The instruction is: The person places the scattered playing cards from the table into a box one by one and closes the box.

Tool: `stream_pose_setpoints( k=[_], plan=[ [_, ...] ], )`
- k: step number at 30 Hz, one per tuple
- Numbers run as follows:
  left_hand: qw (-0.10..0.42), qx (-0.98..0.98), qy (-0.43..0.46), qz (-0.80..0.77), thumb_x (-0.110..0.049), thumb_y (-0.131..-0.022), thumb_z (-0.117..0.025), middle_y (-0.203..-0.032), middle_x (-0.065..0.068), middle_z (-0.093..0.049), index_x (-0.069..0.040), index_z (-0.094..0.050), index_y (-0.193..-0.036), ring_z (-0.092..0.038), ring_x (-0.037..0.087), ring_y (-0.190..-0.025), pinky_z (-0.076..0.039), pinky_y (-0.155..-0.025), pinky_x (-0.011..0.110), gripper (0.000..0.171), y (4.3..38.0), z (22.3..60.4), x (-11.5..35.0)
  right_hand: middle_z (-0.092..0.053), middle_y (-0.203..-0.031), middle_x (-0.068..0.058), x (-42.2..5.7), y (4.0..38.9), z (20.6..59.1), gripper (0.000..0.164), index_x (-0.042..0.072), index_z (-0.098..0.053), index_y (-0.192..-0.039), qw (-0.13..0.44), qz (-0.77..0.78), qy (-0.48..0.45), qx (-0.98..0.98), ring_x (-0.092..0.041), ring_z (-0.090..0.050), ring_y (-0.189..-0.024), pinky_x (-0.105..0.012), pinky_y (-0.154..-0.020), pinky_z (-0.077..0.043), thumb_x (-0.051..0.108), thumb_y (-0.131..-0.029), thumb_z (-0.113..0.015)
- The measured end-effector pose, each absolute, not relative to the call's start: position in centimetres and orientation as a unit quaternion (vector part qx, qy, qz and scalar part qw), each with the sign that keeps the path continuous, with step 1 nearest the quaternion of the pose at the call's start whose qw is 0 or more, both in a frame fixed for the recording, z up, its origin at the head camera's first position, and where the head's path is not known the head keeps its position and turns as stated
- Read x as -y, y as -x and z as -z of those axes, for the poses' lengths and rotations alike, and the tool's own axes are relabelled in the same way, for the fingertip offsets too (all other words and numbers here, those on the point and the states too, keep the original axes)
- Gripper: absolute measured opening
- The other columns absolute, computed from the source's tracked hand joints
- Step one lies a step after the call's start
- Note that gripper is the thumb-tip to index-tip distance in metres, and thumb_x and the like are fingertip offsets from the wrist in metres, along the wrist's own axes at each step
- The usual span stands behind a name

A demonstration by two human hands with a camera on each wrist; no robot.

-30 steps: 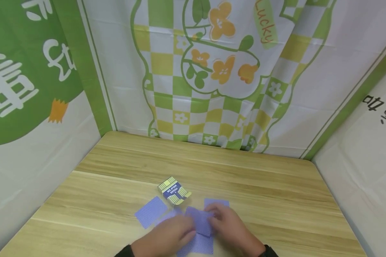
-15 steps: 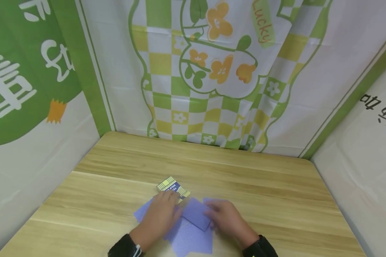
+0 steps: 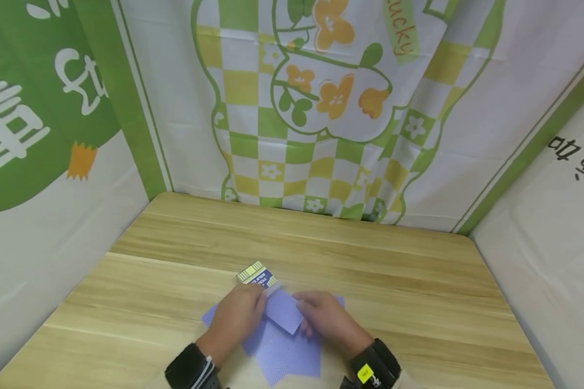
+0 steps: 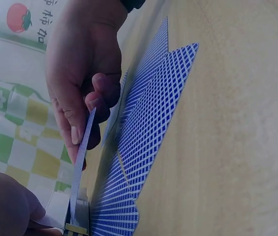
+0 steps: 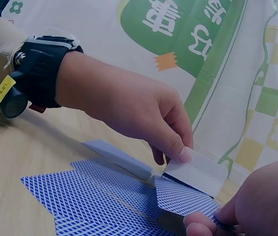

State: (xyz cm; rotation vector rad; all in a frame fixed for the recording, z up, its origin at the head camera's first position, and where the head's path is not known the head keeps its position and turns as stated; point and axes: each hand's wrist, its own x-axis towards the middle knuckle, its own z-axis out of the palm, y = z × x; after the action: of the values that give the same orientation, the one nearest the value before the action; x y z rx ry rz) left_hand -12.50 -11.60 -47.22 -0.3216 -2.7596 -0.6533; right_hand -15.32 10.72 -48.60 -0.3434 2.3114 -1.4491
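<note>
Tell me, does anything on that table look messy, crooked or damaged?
The blue playing cards lie askew, overlapping at different angles on the wooden table rather than squared up. That looks untidy, but no damage shows. The card box sits at an angle beyond them, partly hidden by the left hand.

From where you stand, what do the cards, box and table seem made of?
Cards: perhaps coated paper or plastic; thin, smooth, lattice-printed. Box: probably printed cardboard; creased pale flap. Table: wood or wood-look laminate; smooth, with visible grain.
</note>
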Motion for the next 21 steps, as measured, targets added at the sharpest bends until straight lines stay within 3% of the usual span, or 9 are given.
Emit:
stream_pose_setpoints(
  k=[12,17,21],
  plan=[
    [0.145,0.956,0.109,0.232,-0.016,-0.097,-0.063,-0.083,0.001,-0.067,-0.012,-0.07,-0.086,-0.063,0.017,-0.078,-0.056,-0.07,0.036,0.014,12.5,47.1,11.7,-0.069,-0.07,-0.008,-9.4,15.7,48.9,0.037,0.003,-0.058,-0.135,0.182,0.563,0.107,-0.799,-0.02,-0.065,-0.054,-0.037,-0.055,-0.058,0.018,-0.101,-0.059],
    [0.146,0.955,0.112,0.23,-0.016,-0.097,-0.063,-0.082,0.001,-0.067,-0.012,-0.07,-0.086,-0.063,0.017,-0.079,-0.056,-0.071,0.036,0.013,12.3,47.1,11.6,-0.071,-0.085,-0.012,-8.9,15.5,48.8,0.047,0.001,-0.053,-0.139,0.209,0.609,0.102,-0.758,-0.021,-0.069,-0.061,-0.038,-0.062,-0.06,0.007,-0.094,-0.065],
    [0.14,0.958,0.107,0.226,-0.017,-0.097,-0.062,-0.082,0.0,-0.066,-0.012,-0.07,-0.087,-0.063,0.016,-0.08,-0.056,-0.072,0.036,0.014,12.3,47.2,11.7,-0.072,-0.087,-0.012,-8.7,15.5,48.6,0.059,0.001,-0.051,-0.143,0.221,0.605,0.126,-0.754,-0.021,-0.069,-0.064,-0.036,-0.063,-0.06,0.001,-0.087,-0.069]
  ],
)
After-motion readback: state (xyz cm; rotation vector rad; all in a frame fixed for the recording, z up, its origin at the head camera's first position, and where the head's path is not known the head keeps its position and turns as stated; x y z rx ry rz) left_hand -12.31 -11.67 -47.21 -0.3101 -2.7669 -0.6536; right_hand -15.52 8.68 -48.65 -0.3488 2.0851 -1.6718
